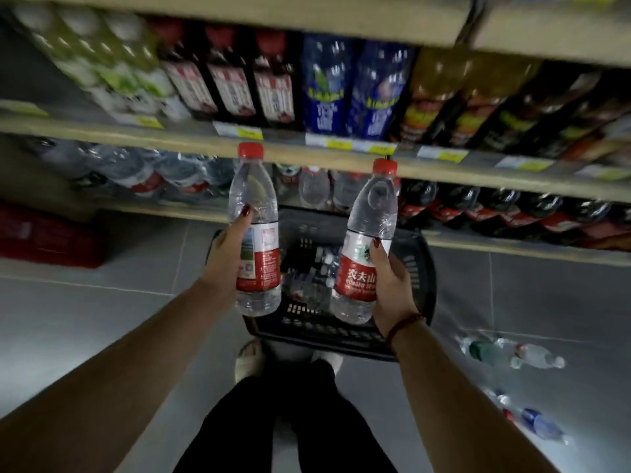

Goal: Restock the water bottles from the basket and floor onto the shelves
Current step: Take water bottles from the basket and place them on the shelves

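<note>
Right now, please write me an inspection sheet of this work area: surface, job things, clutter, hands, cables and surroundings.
Surface: grey tiled floor; wooden shelves above.
Job's things: left bottle and right bottle, both red-capped, held upright; black basket on the floor with more bottles inside; loose bottles lying on the floor at right.
Clutter: red box on the floor at left.
Hands: left hand grips one bottle, right hand the other.
Cables: nothing seen.
Surroundings: upper shelf filled with drinks; water bottles and dark bottles on the lower shelf.
</note>
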Demonstrator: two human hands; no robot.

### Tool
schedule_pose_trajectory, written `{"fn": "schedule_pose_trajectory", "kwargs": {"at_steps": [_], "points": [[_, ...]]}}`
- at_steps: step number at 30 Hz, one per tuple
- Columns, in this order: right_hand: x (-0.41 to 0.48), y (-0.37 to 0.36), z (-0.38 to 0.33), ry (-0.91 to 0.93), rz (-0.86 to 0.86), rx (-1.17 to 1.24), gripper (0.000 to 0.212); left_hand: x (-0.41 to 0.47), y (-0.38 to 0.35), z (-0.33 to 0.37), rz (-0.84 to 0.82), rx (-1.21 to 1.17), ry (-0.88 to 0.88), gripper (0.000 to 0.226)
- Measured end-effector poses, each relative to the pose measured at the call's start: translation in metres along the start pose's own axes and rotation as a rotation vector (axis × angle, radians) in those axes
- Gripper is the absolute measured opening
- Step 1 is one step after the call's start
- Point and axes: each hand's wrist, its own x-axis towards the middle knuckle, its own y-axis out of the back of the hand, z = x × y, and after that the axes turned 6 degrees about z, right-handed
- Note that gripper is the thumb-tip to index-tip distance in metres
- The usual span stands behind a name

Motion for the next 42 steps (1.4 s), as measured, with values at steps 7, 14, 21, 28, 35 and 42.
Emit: {"fn": "schedule_pose_trajectory", "kwargs": {"at_steps": [7,14,21,28,35,42], "points": [[-0.066,-0.093,-0.077,0.164,-0.140,0.006,0.044,-0.077,0.043,0.095,0.083,-0.102,-0.211,0.060],[-0.149,-0.216,-0.101,0.234,-0.200,-0.013,0.057,-0.128,0.144,0.183,0.158,-0.112,-0.401,0.042],[-0.220,-0.337,-0.106,0.326,-0.280,-0.006,0.036,-0.164,0.272,0.254,0.197,-0.165,-0.571,0.026],[-0.273,-0.421,-0.109,0.432,-0.364,-0.063,0.028,-0.192,0.368,0.287,0.253,-0.286,-0.631,0.054],[-0.292,-0.488,-0.133,0.520,-0.499,-0.123,0.024,-0.202,0.420,0.327,0.268,-0.388,-0.737,0.062],[-0.280,-0.567,-0.156,0.537,-0.641,-0.104,0.035,-0.192,0.445,0.384,0.272,-0.398,-0.835,0.042]]}}
